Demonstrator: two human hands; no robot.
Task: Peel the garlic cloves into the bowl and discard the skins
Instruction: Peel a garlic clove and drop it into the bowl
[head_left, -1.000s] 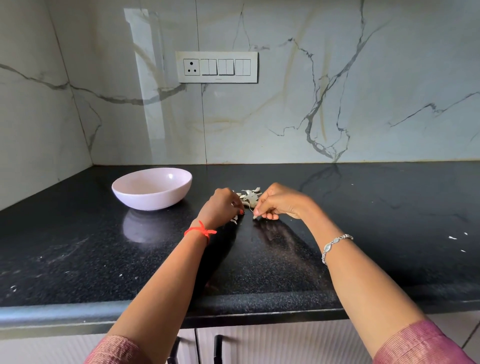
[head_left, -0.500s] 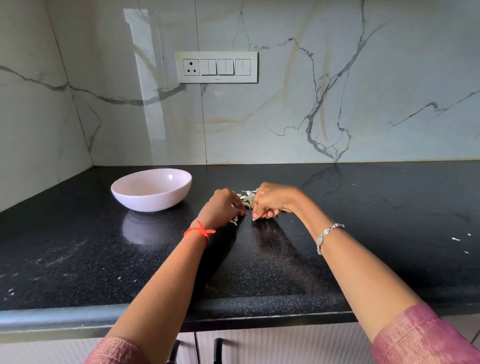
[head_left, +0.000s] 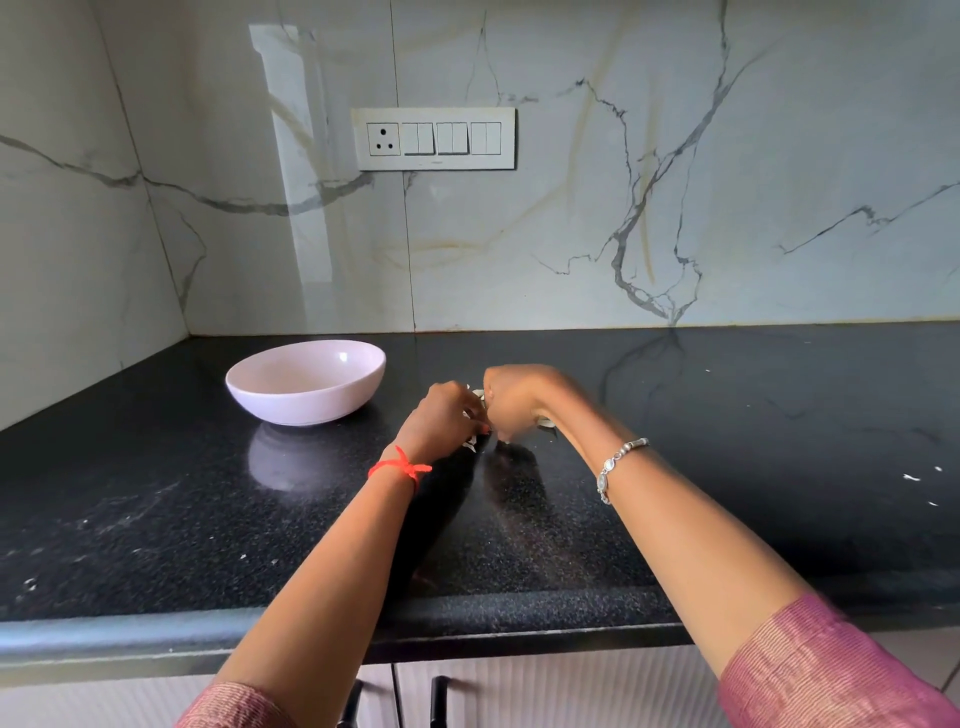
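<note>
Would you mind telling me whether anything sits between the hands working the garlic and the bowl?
Nothing visible does. Only bare black counter lies between the left hand and the pink bowl to its left; the garlic scraps sit between it and the right hand.

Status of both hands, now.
Left hand: fingers curled, gripping skins.
Right hand: fingers curled, gripping skins too.

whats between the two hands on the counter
In the head view, a few pale garlic skins show in the narrow gap between the left hand and the right hand; anything more is hidden by the hands.
</note>
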